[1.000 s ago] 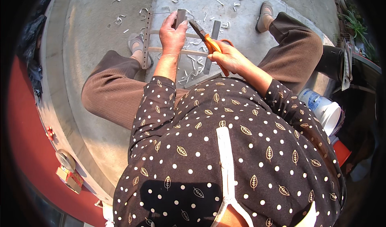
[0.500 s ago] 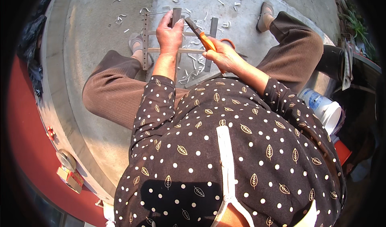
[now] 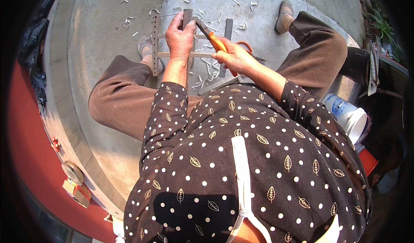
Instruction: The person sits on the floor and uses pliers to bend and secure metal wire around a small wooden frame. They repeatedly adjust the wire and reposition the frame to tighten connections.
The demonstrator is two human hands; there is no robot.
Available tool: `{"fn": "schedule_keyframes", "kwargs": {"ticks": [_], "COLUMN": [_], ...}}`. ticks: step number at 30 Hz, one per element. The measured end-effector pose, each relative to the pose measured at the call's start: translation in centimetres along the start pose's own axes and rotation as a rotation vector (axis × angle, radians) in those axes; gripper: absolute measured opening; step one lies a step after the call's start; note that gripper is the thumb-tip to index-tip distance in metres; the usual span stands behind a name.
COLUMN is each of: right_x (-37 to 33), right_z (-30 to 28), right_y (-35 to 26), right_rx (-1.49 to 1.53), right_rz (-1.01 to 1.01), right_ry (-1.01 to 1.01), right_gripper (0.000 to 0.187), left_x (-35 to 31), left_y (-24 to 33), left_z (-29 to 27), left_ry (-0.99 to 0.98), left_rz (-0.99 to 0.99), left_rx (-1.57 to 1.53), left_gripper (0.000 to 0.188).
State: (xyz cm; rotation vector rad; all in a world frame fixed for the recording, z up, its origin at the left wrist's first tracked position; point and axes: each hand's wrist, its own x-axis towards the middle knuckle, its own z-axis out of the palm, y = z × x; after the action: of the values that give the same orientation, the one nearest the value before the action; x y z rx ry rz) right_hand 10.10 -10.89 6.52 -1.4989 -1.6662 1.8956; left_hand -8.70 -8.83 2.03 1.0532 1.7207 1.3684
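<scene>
My left hand (image 3: 180, 42) is closed around the upper end of a grey-brown bar (image 3: 187, 17), its thumb along the bar's right side. The bar belongs to a small frame with a light cross rail (image 3: 202, 54) and a side bar pierced by a row of holes (image 3: 155, 49). My right hand (image 3: 235, 58) grips orange-handled pliers (image 3: 217, 42). Their dark jaws lie right beside the bar and my left thumb; whether they bite on anything is too small to tell. A thin wire (image 3: 167, 15) runs by the bar's top.
White curled scraps (image 3: 211, 73) litter the concrete. Scissors with orange handles (image 3: 246, 47) lie beyond my right hand, near another dark bar (image 3: 228, 29). My legs are spread on both sides of the frame. White buckets (image 3: 345, 116) stand at my right.
The pliers and my right hand have shifted slightly left, bringing the jaws closer to the bar. My left hand keeps its hold, with the bar moved very little.
</scene>
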Motion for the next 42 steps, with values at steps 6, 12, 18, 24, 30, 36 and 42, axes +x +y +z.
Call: {"fn": "schedule_keyframes", "kwargs": {"ticks": [6, 12, 18, 24, 30, 36, 42], "right_x": [0.2, 0.4, 0.9, -0.3, -1.2, -0.4, -1.3], "right_z": [-0.9, -4.5, -9.2, -11.2, -10.1, -8.7, -9.5], "right_y": [-0.4, -0.8, -3.6, -7.0, -8.5, -7.6, -0.3], "right_rx": [0.051, 0.096, -0.985, -1.436, -1.496, -0.866, 0.335], "right_rz": [0.126, 0.175, -0.154, -0.306, -0.308, 0.224, 0.256], "right_ry": [-0.122, -0.329, -0.221, -0.182, -0.204, -0.418, -0.592], "right_gripper": [0.039, 0.023, 0.023, 0.024, 0.025, 0.021, 0.018], "left_x": [-0.1, -0.1, -0.8, -1.0, -0.7, -0.6, -0.5], "left_y": [-0.6, -0.9, -0.1, 1.4, 0.5, -0.1, 0.8], "left_z": [0.1, -0.3, -0.9, -0.5, -0.9, -1.1, 0.2], "left_ry": [0.023, -0.093, -0.204, -0.312, -0.298, -0.269, -0.286], "left_rz": [0.038, -0.023, -0.03, -0.05, 0.0, -0.007, -0.043], "left_rx": [0.001, -0.12, -0.142, -0.112, -0.051, -0.019, -0.093], "left_gripper": [0.042, 0.044, 0.046, 0.047, 0.044, 0.043, 0.044]}}
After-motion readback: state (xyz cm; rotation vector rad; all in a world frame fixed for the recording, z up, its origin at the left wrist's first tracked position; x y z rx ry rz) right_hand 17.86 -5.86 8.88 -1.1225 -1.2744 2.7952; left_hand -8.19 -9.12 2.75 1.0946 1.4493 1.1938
